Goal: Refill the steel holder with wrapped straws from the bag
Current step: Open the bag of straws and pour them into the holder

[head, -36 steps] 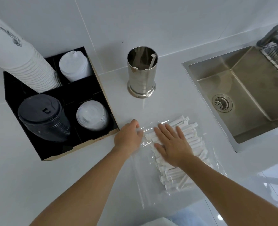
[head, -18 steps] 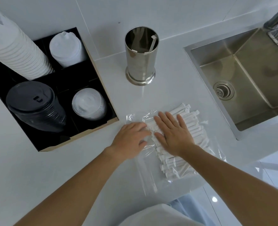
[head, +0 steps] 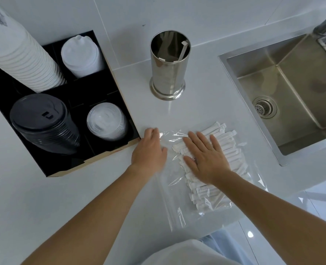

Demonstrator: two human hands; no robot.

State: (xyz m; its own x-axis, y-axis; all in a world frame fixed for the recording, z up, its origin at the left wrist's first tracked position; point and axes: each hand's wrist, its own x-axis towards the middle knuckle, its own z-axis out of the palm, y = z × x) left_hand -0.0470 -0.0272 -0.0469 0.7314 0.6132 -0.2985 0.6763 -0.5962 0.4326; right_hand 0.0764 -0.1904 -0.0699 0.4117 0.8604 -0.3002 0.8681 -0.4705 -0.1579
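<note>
A clear plastic bag (head: 179, 205) lies flat on the white counter, filled with several white wrapped straws (head: 229, 150). My right hand (head: 206, 159) presses flat on the straws through the bag, fingers straight and spread. My left hand (head: 150, 150) grips the bag's upper left corner, fingers curled over the plastic. The steel holder (head: 167, 67) stands upright behind the bag, near the wall, with one wrapped straw (head: 183, 49) leaning inside it.
A black organiser (head: 118, 92) to the left holds a stack of white cups (head: 22, 60), black lids (head: 43, 121) and clear lids (head: 106, 121). A steel sink (head: 292, 88) is set into the counter on the right. The counter's front edge runs under the bag.
My left hand has slid left and back to the bag's corner, pulling the plastic taut. My right hand stays flat on the straws. The camera has shifted slightly.
</note>
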